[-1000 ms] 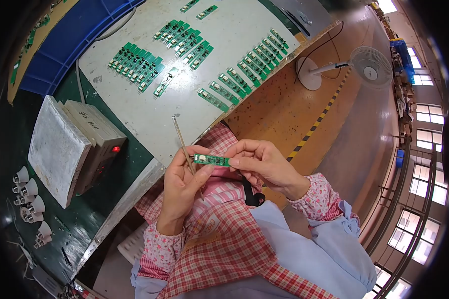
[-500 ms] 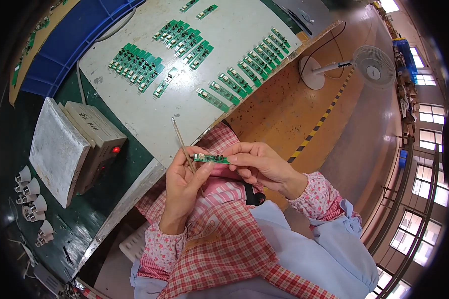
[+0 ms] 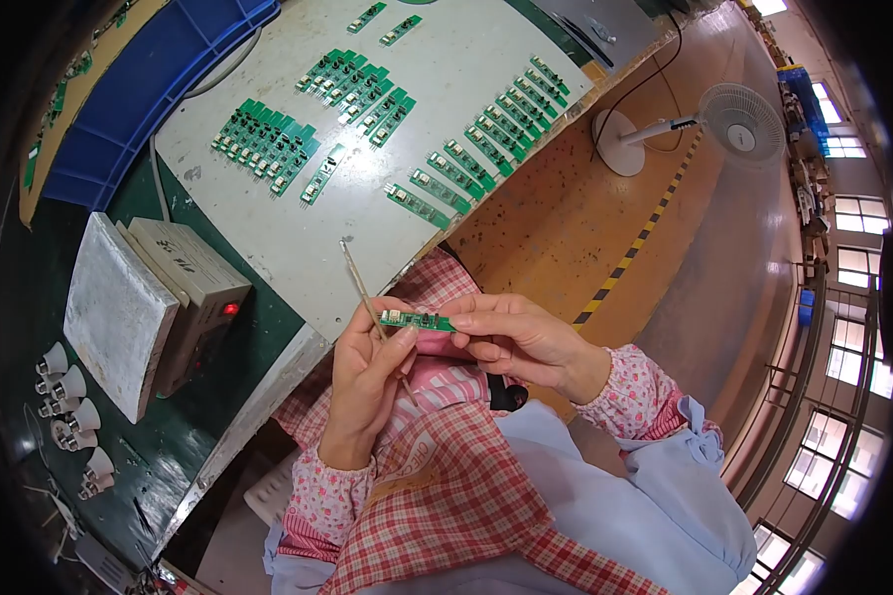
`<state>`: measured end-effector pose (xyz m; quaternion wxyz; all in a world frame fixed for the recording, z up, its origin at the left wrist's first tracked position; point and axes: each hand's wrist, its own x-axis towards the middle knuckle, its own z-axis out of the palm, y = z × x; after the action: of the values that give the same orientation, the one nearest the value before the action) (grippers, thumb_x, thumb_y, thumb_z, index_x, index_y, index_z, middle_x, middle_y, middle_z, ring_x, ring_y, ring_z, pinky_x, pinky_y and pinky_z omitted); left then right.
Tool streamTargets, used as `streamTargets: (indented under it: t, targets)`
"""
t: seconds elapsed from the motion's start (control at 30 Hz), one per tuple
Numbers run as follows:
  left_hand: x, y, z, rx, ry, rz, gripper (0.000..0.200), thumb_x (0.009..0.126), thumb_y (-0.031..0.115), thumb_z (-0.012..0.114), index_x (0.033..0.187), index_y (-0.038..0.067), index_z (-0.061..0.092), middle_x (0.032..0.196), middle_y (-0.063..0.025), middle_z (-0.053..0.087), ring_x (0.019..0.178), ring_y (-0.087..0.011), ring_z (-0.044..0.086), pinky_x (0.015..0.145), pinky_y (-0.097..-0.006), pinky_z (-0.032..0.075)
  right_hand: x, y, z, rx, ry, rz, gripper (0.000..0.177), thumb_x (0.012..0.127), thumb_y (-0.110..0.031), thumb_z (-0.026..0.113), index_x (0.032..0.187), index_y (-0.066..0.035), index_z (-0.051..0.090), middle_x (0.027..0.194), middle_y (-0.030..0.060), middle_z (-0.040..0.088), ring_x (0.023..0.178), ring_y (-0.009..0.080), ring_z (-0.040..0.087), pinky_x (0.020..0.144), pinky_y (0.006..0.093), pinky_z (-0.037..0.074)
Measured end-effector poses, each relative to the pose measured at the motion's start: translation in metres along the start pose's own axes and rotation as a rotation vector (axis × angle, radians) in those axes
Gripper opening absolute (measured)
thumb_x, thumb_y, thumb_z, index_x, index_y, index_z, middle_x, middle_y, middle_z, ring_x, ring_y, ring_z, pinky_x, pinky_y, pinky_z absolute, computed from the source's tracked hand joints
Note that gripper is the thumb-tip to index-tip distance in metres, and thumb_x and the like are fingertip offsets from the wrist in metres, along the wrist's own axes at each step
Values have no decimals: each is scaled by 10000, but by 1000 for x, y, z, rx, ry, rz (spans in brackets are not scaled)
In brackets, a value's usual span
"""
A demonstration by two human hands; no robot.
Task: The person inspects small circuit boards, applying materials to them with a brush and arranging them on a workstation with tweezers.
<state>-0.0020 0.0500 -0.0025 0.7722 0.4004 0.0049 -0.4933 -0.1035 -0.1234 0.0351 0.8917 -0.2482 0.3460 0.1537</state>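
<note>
A small green circuit board (image 3: 417,320) with black and white parts is held level between my two hands above my lap. My left hand (image 3: 365,372) grips its left end between thumb and fingers. Through that same hand runs a thin brownish rod (image 3: 359,283), its tip pointing up toward the table; its exact kind I cannot make out. My right hand (image 3: 526,342) pinches the board's right end between thumb and forefinger. Beyond the hands, a slanting row of green boards (image 3: 486,149) lies along the table's right edge, and a cluster of boards (image 3: 265,146) lies farther left.
The pale tabletop (image 3: 258,218) carries more boards (image 3: 347,84) toward the back. At left are a metal-topped box (image 3: 129,307) with a lit red switch, several white lamp-base-like parts (image 3: 77,424) and a blue bin (image 3: 119,129). A fan (image 3: 742,129) stands on the floor at right.
The view has shifted slightly. Both hands keep their hold on the board, which looks nearly unmoved; the right fingers have changed position a little at its end.
</note>
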Motion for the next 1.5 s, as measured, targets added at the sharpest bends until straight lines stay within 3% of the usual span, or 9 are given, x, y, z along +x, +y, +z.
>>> streamTargets:
  t: [0.23, 0.53, 0.63, 1.13, 1.33, 1.43, 1.5]
  targets:
    - [0, 1, 2, -27, -10, -32, 286, 884, 38, 627, 1134, 20, 490, 965, -38, 538, 667, -66, 458, 601, -197, 386, -1, 1, -4, -38, -2, -36, 257, 925, -157, 657, 1123, -14, 577, 914, 55, 686, 569, 12, 511, 456, 151, 391]
    - [-2, -1, 8, 44, -28, 41, 325, 849, -20, 643, 1125, 38, 481, 1040, -60, 521, 796, -65, 496, 662, -182, 395, 2, 8, -13, -93, 51, -70, 254, 924, -154, 655, 1128, -13, 599, 860, 30, 657, 571, 7, 505, 455, 148, 388]
    - [-2, -4, 3, 24, -69, 55, 316, 838, -71, 635, 1113, 10, 501, 1110, -74, 514, 1045, -134, 543, 921, -264, 453, 1, 8, -11, -104, 74, -73, 251, 927, -155, 652, 1126, -9, 602, 845, 20, 648, 577, 6, 501, 456, 149, 387]
    - [-2, -9, 3, 105, -81, 132, 314, 833, -91, 635, 1105, -8, 500, 1085, -80, 537, 1032, -139, 568, 919, -270, 476, -1, 6, -7, -207, 114, -120, 261, 932, -179, 652, 1120, -1, 618, 715, -33, 558, 557, 5, 460, 461, 152, 358]
    - [-1, -7, 4, 69, -75, 107, 297, 851, -81, 622, 1108, -12, 490, 1061, -89, 554, 989, -146, 597, 894, -273, 492, 1, 8, -10, -210, 90, -150, 285, 926, -194, 662, 1128, 0, 612, 762, -8, 605, 564, 7, 473, 463, 160, 366]
    - [-2, -3, 11, 86, -19, 53, 309, 834, -18, 669, 1088, 35, 502, 1030, -56, 528, 904, -95, 531, 773, -210, 436, 2, 9, -13, -205, 84, -146, 292, 927, -197, 661, 1135, 0, 609, 801, 14, 635, 566, 8, 480, 466, 159, 372]
    - [-2, -4, 10, 86, -16, 48, 312, 834, -19, 670, 1092, 36, 503, 1032, -54, 530, 900, -92, 534, 766, -207, 437, 3, 10, -14, -197, 82, -156, 291, 929, -197, 657, 1137, 1, 610, 814, 21, 644, 564, 9, 482, 466, 159, 377]
